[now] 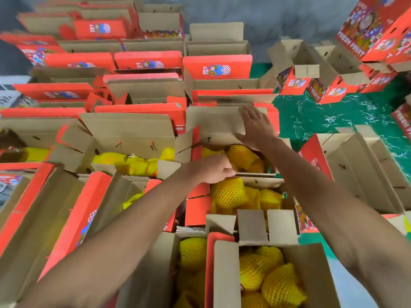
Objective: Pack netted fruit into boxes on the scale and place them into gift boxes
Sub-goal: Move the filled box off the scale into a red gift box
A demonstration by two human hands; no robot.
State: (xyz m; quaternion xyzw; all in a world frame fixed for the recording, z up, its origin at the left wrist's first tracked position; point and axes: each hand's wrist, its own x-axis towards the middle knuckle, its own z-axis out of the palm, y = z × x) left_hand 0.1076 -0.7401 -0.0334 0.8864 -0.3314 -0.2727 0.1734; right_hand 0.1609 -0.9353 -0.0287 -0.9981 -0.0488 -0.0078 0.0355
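Observation:
Both my arms reach out over rows of red gift boxes with brown cardboard insides. My right hand [255, 127] lies flat with straight fingers against the raised brown flap [213, 121] of an open gift box. Inside that box sits fruit in yellow foam net [242, 157]. My left hand [213, 170] has curled fingers at the near edge of the same box, next to the netted fruit; what it grips is hidden. Nearer boxes hold more netted fruit [229, 194], and the closest box [224, 274] has several pieces [264, 276].
Many open red gift boxes [146, 61] fill the left and far side. Empty open boxes [367, 174] stand at the right on a green floor [311, 116] strewn with white shreds. A stack of closed "FRESH FRUIT" boxes [375, 27] rises at the top right.

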